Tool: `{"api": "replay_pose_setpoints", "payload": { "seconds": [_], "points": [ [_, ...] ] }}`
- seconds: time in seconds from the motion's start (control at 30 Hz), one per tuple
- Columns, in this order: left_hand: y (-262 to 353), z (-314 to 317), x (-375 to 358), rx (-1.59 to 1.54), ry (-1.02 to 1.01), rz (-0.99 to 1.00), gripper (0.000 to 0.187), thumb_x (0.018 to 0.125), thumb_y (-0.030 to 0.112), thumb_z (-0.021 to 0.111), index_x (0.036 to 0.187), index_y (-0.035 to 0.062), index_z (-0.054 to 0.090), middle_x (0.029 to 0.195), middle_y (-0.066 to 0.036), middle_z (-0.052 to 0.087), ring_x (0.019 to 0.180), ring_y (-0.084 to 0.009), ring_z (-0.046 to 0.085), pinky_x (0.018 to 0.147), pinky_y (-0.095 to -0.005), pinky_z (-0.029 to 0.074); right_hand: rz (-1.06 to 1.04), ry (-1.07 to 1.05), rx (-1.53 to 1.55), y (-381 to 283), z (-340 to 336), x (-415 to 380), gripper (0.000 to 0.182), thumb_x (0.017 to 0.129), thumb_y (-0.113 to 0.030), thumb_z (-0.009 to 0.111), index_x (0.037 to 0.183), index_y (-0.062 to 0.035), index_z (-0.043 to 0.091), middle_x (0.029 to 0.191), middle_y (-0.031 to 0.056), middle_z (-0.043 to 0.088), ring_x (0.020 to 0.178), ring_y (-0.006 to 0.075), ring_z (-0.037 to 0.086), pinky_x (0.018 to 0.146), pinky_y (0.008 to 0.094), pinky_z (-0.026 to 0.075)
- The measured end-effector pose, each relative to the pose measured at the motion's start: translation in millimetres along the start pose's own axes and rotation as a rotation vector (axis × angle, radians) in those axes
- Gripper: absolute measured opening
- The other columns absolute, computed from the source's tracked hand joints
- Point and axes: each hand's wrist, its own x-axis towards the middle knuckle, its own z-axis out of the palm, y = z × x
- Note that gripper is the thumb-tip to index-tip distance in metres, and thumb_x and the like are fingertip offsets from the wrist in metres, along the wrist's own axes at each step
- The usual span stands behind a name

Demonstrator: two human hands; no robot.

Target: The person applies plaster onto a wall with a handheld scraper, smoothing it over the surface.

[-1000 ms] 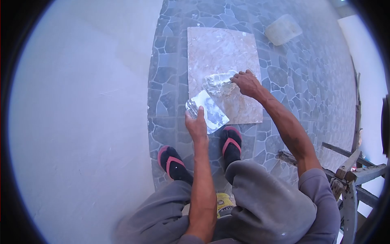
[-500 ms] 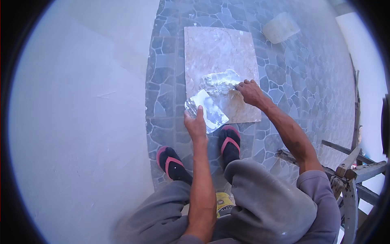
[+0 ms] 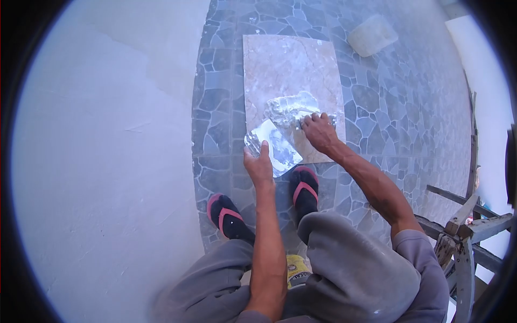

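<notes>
My left hand (image 3: pixel 259 166) is closed on a flat metal plate (image 3: pixel 282 153) smeared with white paste, its thumb on top. The plate is held over the lower left corner of a marbled tile board (image 3: pixel 288 62) on the floor. White paste (image 3: pixel 291 105) lies in a thick heap on the board, just beyond the plate. At the right edge of this heap, my right hand (image 3: pixel 319 131) has its fingers curled round something too small to make out, close to the board's surface.
A pale block-like object (image 3: pixel 372 36) lies on the stone-patterned floor (image 3: pixel 371 99) at the upper right. The pale wall (image 3: pixel 107 134) fills the left side. Wooden framing (image 3: pixel 464 242) stands at the right. A yellow-labelled container (image 3: pixel 297 269) is between my legs, behind my sandalled feet.
My right hand has moved left and slightly down along the paste, from the board's right part toward the plate. My left hand and the plate have hardly moved.
</notes>
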Motion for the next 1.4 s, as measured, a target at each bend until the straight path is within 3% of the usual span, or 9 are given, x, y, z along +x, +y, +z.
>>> {"api": "replay_pose_setpoints", "payload": {
  "seconds": [0.17,0.27,0.37,0.47,0.73,0.83,1.1,1.23,1.4],
  "points": [
    [1,-4,-1,0.030,0.009,0.018,0.052,0.087,0.015,0.065,0.125,-0.0154,0.046,0.116,-0.020,0.060,0.101,-0.0222,0.060,0.090,-0.0317,0.045,0.065,-0.131,0.239,30,-46,7,0.041,0.075,0.004,0.056,0.113,-0.0071,0.066,0.109,0.0085,0.066,0.104,0.0260,0.059,0.083,0.0416,0.043],
    [2,-2,0,0.027,0.000,-0.005,0.049,0.087,0.014,0.065,0.124,-0.0139,0.048,0.115,-0.019,0.061,0.101,-0.0219,0.060,0.090,-0.0315,0.045,0.108,0.225,0.150,50,-15,20,0.026,0.078,0.000,0.056,0.100,-0.0064,0.066,0.101,0.0094,0.065,0.098,0.0280,0.060,0.079,0.0440,0.043],
    [-5,-3,7,0.018,0.004,0.039,0.046,0.088,0.014,0.065,0.122,-0.0124,0.049,0.114,-0.018,0.061,0.101,-0.0216,0.060,0.090,-0.0313,0.045,-0.063,0.096,0.051,48,31,22,0.028,0.080,-0.002,0.055,0.105,-0.0061,0.066,0.103,0.0096,0.065,0.103,0.0275,0.059,0.084,0.0441,0.043],
    [2,-5,-3,-0.014,0.002,0.007,0.045,0.088,0.014,0.065,0.122,-0.0118,0.049,0.114,-0.018,0.061,0.100,-0.0216,0.060,0.089,-0.0314,0.045,-0.061,-0.111,0.218,66,-29,27,0.027,0.081,-0.002,0.055,0.105,-0.0063,0.067,0.103,0.0097,0.066,0.105,0.0271,0.059,0.087,0.0449,0.043],
    [6,-2,-2,0.015,0.009,0.011,0.047,0.088,0.015,0.065,0.122,-0.0123,0.049,0.114,-0.018,0.061,0.100,-0.0214,0.060,0.089,-0.0317,0.046,-0.089,-0.161,0.125,73,-13,31,0.028,0.080,0.001,0.056,0.103,-0.0096,0.068,0.101,0.0076,0.067,0.103,0.0264,0.059,0.084,0.0433,0.045],
    [5,-3,-1,-0.013,-0.031,-0.027,0.047,0.088,0.015,0.065,0.122,-0.0124,0.049,0.114,-0.019,0.061,0.100,-0.0213,0.060,0.089,-0.0321,0.046,-0.004,0.121,0.176,88,-24,35,0.028,0.079,0.001,0.057,0.102,-0.0105,0.068,0.100,0.0072,0.067,0.102,0.0253,0.060,0.081,0.0430,0.044],
    [6,-2,-3,0.014,-0.014,-0.005,0.047,0.087,0.016,0.065,0.122,-0.0122,0.049,0.113,-0.018,0.061,0.099,-0.0221,0.060,0.089,-0.0328,0.045,-0.009,-0.110,0.154,73,-40,50,0.045,0.075,0.007,0.057,0.116,-0.0087,0.066,0.110,0.0060,0.068,0.106,0.0250,0.059,0.083,0.0409,0.043],
    [-19,-3,9,0.065,0.030,0.077,0.044,0.087,0.016,0.065,0.120,-0.0106,0.051,0.110,-0.017,0.062,0.097,-0.0223,0.060,0.089,-0.0328,0.045,-0.149,0.055,0.136,50,17,46,0.029,0.077,0.000,0.058,0.100,-0.0117,0.069,0.096,0.0057,0.067,0.103,0.0246,0.059,0.083,0.0429,0.043],
    [5,-3,-3,0.036,-0.004,0.006,0.044,0.087,0.016,0.066,0.119,-0.0116,0.051,0.110,-0.018,0.062,0.098,-0.0221,0.060,0.089,-0.0328,0.045,-0.088,-0.010,0.111,56,-32,51,0.022,0.081,-0.004,0.057,0.099,-0.0115,0.069,0.098,0.0040,0.066,0.103,0.0223,0.059,0.084,0.0421,0.043]
  ]
}}
